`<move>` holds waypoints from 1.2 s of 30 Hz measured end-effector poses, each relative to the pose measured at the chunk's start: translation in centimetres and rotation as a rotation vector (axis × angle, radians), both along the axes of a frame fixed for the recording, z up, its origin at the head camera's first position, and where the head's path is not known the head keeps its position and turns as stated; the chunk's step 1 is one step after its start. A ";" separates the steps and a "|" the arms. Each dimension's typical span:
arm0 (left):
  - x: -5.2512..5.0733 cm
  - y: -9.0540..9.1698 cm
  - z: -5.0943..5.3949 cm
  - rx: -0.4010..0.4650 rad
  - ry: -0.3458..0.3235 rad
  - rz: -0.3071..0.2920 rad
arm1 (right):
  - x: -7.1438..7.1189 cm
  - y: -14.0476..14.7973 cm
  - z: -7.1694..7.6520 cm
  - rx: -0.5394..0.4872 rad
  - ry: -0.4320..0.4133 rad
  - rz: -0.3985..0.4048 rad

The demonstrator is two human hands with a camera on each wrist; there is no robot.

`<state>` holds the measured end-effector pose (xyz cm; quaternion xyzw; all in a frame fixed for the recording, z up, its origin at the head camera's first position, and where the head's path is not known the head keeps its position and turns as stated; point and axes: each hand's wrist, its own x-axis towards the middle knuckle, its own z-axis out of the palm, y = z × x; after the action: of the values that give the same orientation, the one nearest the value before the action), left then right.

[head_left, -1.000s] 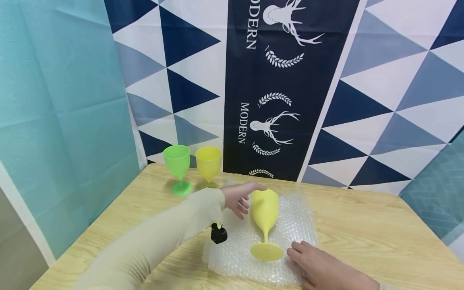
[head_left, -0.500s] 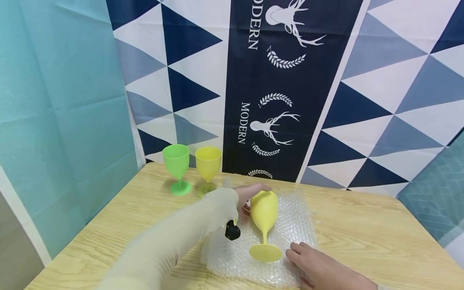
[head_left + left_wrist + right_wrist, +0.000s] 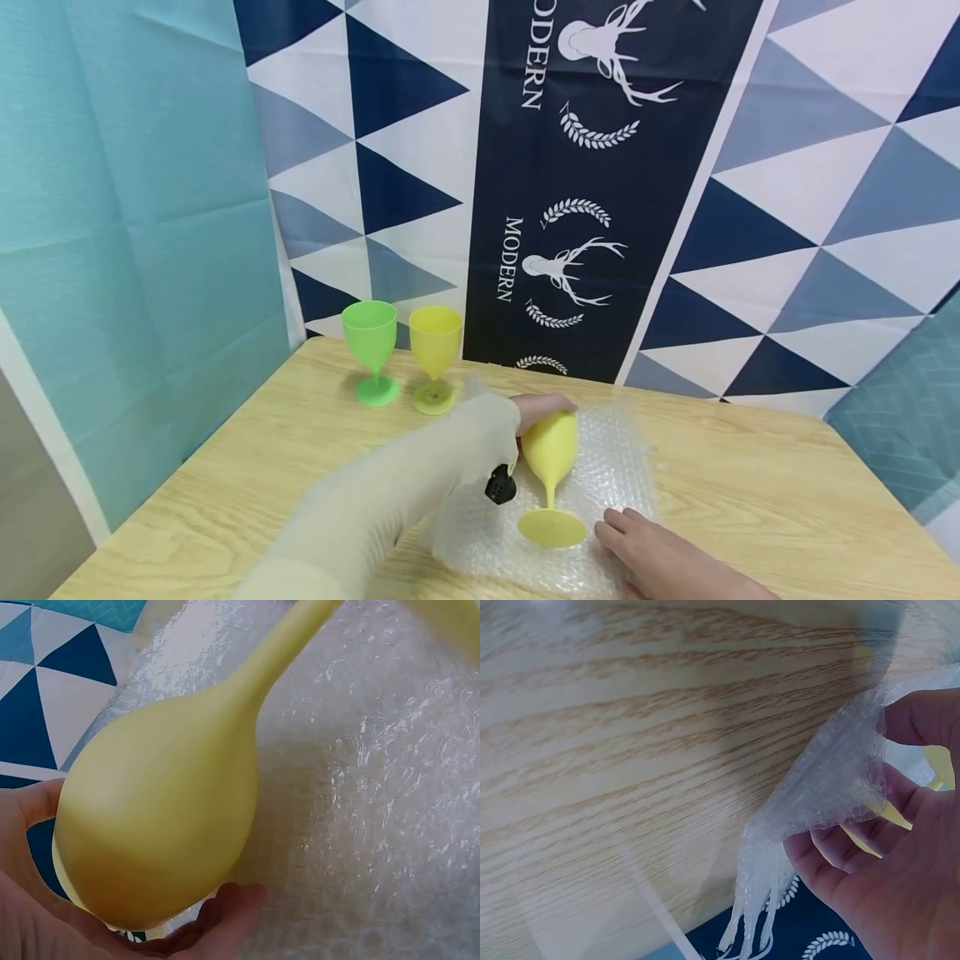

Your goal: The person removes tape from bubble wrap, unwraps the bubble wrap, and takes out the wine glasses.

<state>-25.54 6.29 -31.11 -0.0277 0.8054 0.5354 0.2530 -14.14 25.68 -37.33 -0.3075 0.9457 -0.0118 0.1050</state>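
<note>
A yellow plastic goblet (image 3: 552,454) lies on its side on a bubble wrap sheet (image 3: 615,467), its round base toward the near edge. My left hand (image 3: 542,408) holds the bowl at its far end. In the left wrist view the thumb lies on one side of the bowl (image 3: 161,795) and curled fingers (image 3: 232,919) on the other; the rim is mostly hidden. At the sheet's right edge, my right hand (image 3: 660,546) has the bubble wrap (image 3: 832,772) between its thumb and bent fingers, close by the goblet's base.
Upright at the table's back left stand a green goblet (image 3: 371,342) and another yellow goblet (image 3: 435,350). A patterned cloth (image 3: 412,167) hangs behind the wooden table (image 3: 750,483), with a teal cloth (image 3: 172,208) at the left.
My left hand has moved rightward and closed round the goblet's bowl, where it earlier only reached beside the rim. My right hand stays nearly still at the wrap's edge.
</note>
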 end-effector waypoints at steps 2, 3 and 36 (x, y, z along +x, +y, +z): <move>0.2 -0.3 0.2 -0.001 0.004 -0.010 | 0.0 -0.1 0.0 -0.003 -0.009 -0.007; 0.3 -0.5 0.2 -0.003 -0.003 -0.001 | 0.0 -0.2 0.0 -0.004 -0.011 -0.007; 1.2 -6.3 4.7 -0.058 0.195 0.112 | -0.8 0.2 -0.7 -0.018 0.007 0.022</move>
<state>-24.36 0.04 -26.37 -0.0279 0.8385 0.5253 0.1421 -14.89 25.83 -38.07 -0.3187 0.9425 -0.0180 0.0992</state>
